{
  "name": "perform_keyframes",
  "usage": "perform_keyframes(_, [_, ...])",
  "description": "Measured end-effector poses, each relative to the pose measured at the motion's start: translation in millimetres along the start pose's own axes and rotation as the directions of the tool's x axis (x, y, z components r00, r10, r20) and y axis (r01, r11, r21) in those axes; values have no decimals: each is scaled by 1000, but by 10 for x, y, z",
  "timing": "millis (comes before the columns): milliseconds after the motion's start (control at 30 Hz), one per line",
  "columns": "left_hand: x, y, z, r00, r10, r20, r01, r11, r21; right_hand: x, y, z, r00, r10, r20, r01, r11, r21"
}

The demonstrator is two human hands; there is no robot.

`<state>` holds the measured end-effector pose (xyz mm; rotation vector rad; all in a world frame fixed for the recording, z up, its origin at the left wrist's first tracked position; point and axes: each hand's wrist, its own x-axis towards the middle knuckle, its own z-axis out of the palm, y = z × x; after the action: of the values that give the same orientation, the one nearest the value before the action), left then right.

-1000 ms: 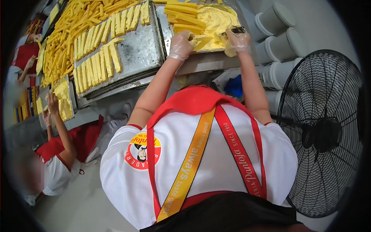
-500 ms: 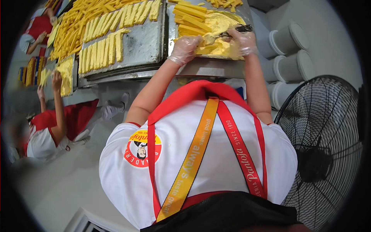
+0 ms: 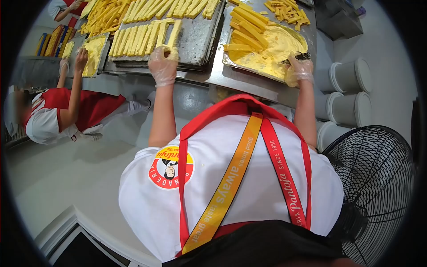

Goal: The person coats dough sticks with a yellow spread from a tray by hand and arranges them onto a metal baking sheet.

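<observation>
My left hand [image 3: 163,66], in a clear plastic glove, is closed round the near end of a cream-coated stick [image 3: 175,33]. That stick lies at the right end of the front row of coated sticks [image 3: 135,40] on a dark metal baking tray [image 3: 202,38]. My gloved right hand [image 3: 300,70] grips a dark-handled tool [image 3: 303,56] at the right edge of a shallow tray [image 3: 249,70]; its working end is hidden, so I cannot tell its kind. Pale yellow cream [image 3: 284,40] fills much of this tray, with uncoated yellow sticks [image 3: 247,26] piled at its left.
More yellow sticks [image 3: 104,20] are heaped at the back left, and short pieces [image 3: 289,11] lie at the back right. Light grey buckets [image 3: 351,75] stand at the right, above a black fan [image 3: 369,178]. A co-worker in a red apron [image 3: 95,107] works at the left.
My left hand has moved left from the cream tray to the front row, with a coated stick. My right hand stays at the cream tray with the tool, now nearer its right edge.
</observation>
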<state>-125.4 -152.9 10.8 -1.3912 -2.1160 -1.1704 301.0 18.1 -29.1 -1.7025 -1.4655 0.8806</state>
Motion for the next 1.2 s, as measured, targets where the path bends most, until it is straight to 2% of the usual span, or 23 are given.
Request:
perform_keyframes(33, [14, -84, 31, 999, -1, -32, 4, 995, 97, -1, -30, -2, 999, -40, 10, 40, 995, -89])
perform_keyframes(100, [33, -193, 85, 996, -87, 17, 84, 987, 139, -12, -106, -32, 993, -114, 36, 119, 957, -265])
perform_keyframes(200, [69, -303, 135, 981, -166, 99, 143, 968, 206, -147, -364, -67, 995, -60, 82, 83, 948, -309])
perform_keyframes(300, [71, -186, 83, 971, -198, 136, 146, 936, 321, -252, -442, -1, 998, -53, 44, 64, 940, -334])
perform_keyframes(333, [112, -72, 37, 970, -201, 138, 138, 921, 365, -334, -500, 40, 987, -127, 98, 148, 956, -254])
perform_keyframes(433, [191, 290, 42, 992, 110, 67, -119, 979, 163, -644, -606, 103, 907, -361, 215, 369, 930, 7])
perform_keyframes(533, [271, 673, 411, 886, 463, 34, -449, 874, -184, -412, -569, 147, 924, -153, 350, 212, 968, -138])
perform_keyframes(567, [266, 849, 475, 865, 468, 181, -430, 878, -210, -309, -578, 130, 958, -128, 255, 188, 956, -226])
perform_keyframes(600, [284, 910, 668, 819, 535, 206, -466, 831, -304, -210, -594, 80, 981, -109, 158, 154, 938, -311])
perform_keyframes(633, [302, 1046, 759, 794, 521, 315, -410, 840, -355, -136, -616, 36, 993, -101, 59, 116, 912, -393])
perform_keyframes(667, [314, 1124, 946, 765, 573, 295, -482, 812, -329, -118, -593, 89, 955, -296, -8, 270, 881, -389])
perform_keyframes(767, [335, 1187, 1565, 682, 700, 212, -655, 714, -248, -449, -791, 235, 822, -546, 162, 569, 800, -190])
perform_keyframes(800, [371, 1238, 1642, 653, 736, 179, -703, 677, -219, -498, -853, 225, 764, -555, 329, 624, 765, -160])
perform_keyframes(900, [498, 1308, 1787, 526, 654, 544, -675, 710, -201, -506, -921, 226, 864, -228, 449, 292, 953, -79])
perform_keyframes(933, [500, 1230, 1837, 532, 723, 440, -686, 673, -277, -317, -810, 239, 916, -180, 359, 255, 951, -174])
perform_keyframes(967, [504, 1267, 1767, 568, 689, 450, -633, 716, -295, -21, -429, 270, 945, -259, 199, 298, 934, -199])
perform_keyframes(1033, [511, 1371, 1493, 638, 610, 470, -518, 792, -325, -239, -637, 90, 919, -395, 17, 376, 861, -343])
perform_keyframes(1067, [470, 1332, 1411, 665, 674, 321, -537, 730, -422, -370, -688, 57, 873, -481, 79, 482, 830, -278])
perform_keyframes(1133, [294, 1376, 1222, 731, 632, 255, -411, 708, -575, -554, -734, 22, 746, -641, 181, 663, 738, -126])
perform_keyframes(1200, [101, 1482, 994, 768, 594, 240, -281, 648, -708, -561, -725, -50, 825, -436, 361, 459, 888, 24])
